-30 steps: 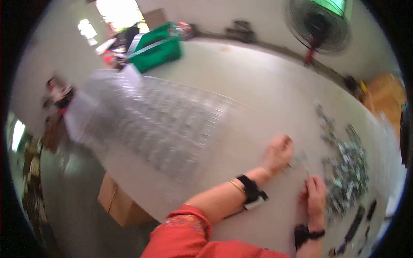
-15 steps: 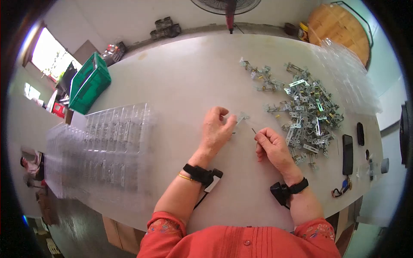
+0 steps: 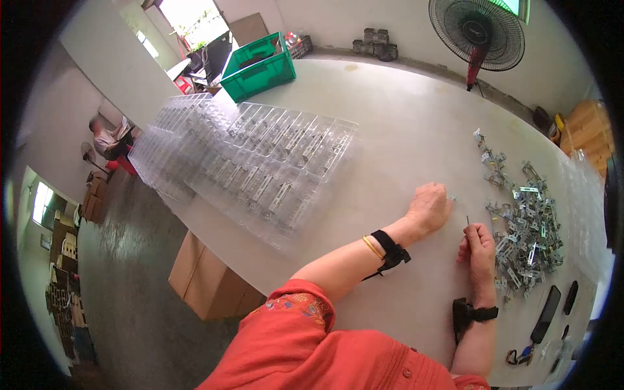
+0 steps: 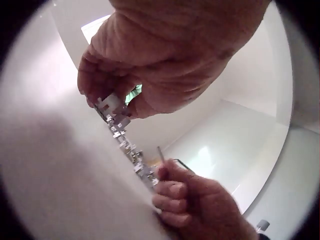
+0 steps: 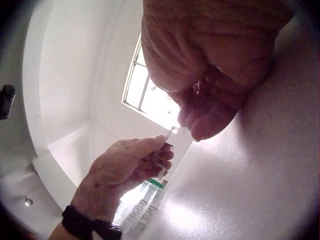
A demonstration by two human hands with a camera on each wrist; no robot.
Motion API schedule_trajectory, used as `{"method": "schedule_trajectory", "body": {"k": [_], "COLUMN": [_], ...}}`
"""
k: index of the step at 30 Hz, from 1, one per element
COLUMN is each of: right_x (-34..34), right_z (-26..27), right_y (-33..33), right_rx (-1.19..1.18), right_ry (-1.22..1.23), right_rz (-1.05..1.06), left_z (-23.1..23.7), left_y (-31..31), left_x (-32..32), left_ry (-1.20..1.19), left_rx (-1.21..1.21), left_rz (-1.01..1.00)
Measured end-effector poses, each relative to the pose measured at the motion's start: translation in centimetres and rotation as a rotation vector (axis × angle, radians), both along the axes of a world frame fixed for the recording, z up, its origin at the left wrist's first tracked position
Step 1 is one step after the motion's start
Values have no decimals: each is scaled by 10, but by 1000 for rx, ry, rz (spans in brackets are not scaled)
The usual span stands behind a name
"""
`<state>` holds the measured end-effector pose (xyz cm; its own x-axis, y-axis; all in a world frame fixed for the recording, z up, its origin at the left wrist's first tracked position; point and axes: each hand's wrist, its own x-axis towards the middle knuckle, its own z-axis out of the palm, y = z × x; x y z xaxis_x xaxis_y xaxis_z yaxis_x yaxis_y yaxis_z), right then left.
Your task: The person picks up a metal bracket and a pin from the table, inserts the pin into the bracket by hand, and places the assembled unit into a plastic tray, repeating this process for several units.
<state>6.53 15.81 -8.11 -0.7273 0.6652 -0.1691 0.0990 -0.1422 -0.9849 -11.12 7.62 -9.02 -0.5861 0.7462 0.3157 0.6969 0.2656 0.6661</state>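
Observation:
Over the table (image 3: 390, 156), the left hand (image 3: 429, 209) pinches a small metal bracket (image 4: 113, 106) between thumb and fingers; in the head view the hand hides most of it. To its right, the right hand (image 3: 480, 255) holds a thin dark pin (image 3: 467, 220) upright between thumb and forefinger, other fingers curled. The hands are apart. A heap of metal brackets (image 3: 533, 234) lies just right of the right hand. In the right wrist view the left hand (image 5: 122, 172) grips the bracket (image 5: 175, 134) close to the right hand's fingertips.
Clear plastic trays (image 3: 279, 162) with metal parts cover the table's left side, a green crate (image 3: 260, 71) behind them. At the right lie a phone (image 3: 546, 314), keys (image 3: 520, 355) and more clear plastic (image 3: 582, 201). A fan (image 3: 476, 32) stands beyond; a person sits far left.
The head view has swung left, so the table contents appear farther right than half a second ago. The left hand's fingers are drawn in more around the bracket; the right hand still holds the pin.

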Motion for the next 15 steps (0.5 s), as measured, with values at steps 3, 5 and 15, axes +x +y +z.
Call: {"method": "schedule_trajectory", "body": {"k": [3, 5, 15], "right_x": [0, -1, -1], "right_z": [1, 2, 2], "right_y": [-4, -5, -2], "right_rx": [-26, -74, -60], "right_ry": [50, 57, 49], "right_rz": [17, -7, 6], "left_z": [23, 47, 125], "left_y": [-25, -52, -207], "left_x": [5, 7, -35], "left_ry": [13, 42, 434], "left_rx": [15, 26, -61], "left_rz": [9, -2, 356]}}
